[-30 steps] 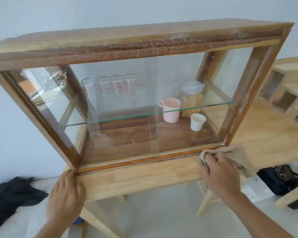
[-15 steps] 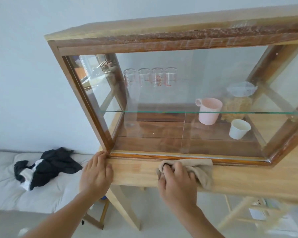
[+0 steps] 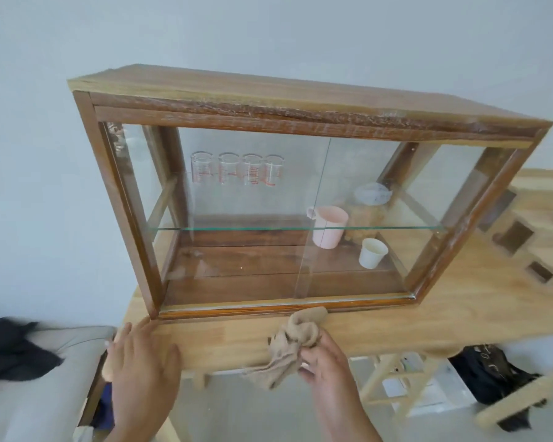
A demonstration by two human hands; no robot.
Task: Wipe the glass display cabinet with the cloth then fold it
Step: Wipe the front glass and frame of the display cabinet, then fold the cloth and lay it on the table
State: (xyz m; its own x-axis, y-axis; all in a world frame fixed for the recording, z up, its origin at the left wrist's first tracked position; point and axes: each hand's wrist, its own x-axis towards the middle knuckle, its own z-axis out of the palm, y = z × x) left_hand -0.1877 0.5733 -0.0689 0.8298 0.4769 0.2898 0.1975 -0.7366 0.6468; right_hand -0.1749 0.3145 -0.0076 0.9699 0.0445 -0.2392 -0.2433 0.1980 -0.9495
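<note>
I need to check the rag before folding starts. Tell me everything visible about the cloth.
The cloth is a tan, soft-looking fabric, crumpled into a loose bunch, not folded. The right hand grips it from the right side. Its upper end lies on the wooden table by the cabinet's bottom front rail; its lower end droops over the table's front edge.

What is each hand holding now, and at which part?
The right hand grips the cloth by its bunched middle; one end hangs. The left hand lies flat on the table, holding nothing.

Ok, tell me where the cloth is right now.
In the head view, the tan cloth is bunched in the right hand, at the table's front edge just below the cabinet's bottom rail, near its middle.
</note>
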